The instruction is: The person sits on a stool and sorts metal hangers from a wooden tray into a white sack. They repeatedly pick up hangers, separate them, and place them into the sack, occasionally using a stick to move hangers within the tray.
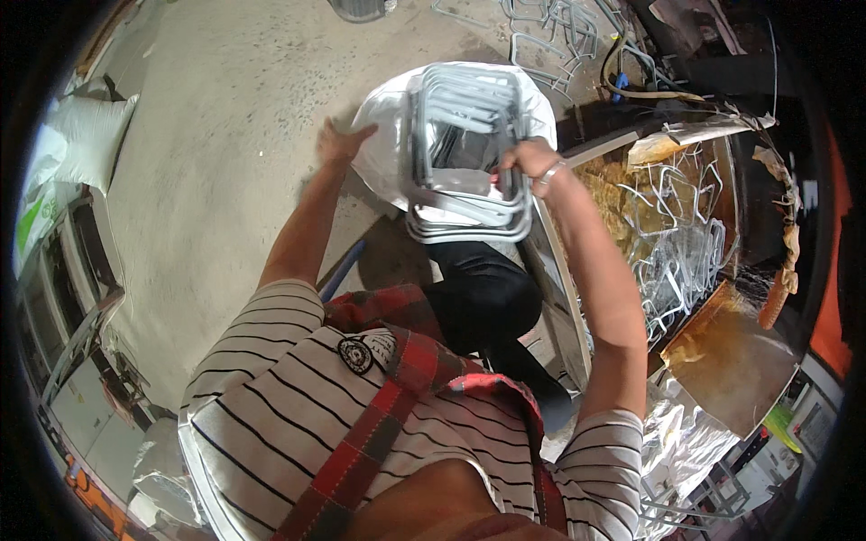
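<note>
A stack of bent grey metal tube frames (467, 216), rounded at the corners, is above and partly within the mouth of a white plastic sack (385, 149). My right hand (531, 162) grips the stack's right side, where a small red spot shows near the fingers. The frames look blurred. Off to the left, my left hand (342, 143) is spread at the sack's edge, thumb towards the sack. Whether it touches the plastic I cannot tell. How deep the frames reach into the sack is hidden.
On my right, a wooden-edged bin (602, 176) holds many loose bent metal pieces (676, 250). More metal frames (541, 40) lie on the floor ahead, near a hose (612, 57). A full white sack (88, 142) stands far left. A brownish board (731, 358) sits beside the bin.
</note>
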